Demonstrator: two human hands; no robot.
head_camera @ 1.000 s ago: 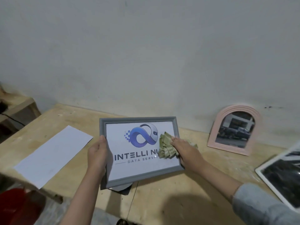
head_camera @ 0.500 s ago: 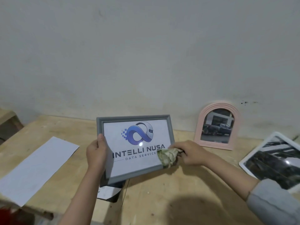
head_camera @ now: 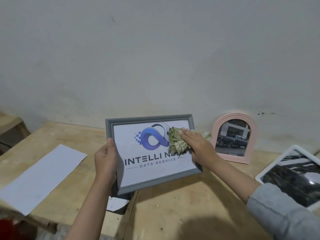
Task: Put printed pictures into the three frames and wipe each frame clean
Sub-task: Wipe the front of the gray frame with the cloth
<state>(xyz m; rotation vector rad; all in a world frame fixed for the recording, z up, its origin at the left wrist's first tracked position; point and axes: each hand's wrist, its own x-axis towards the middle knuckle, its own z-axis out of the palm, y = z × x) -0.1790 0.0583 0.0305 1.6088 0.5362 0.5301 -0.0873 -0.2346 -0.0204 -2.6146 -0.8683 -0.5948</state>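
One crumpled cloth (head_camera: 176, 142) on glossy rectangular frame (head_camera: 149, 118)

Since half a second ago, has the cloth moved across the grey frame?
Yes. The cloth went from the grey frame's lower right corner up onto the logo.

Cloth (head_camera: 176, 142) — moved from frame's (head_camera: 150, 183) corner onto logo.
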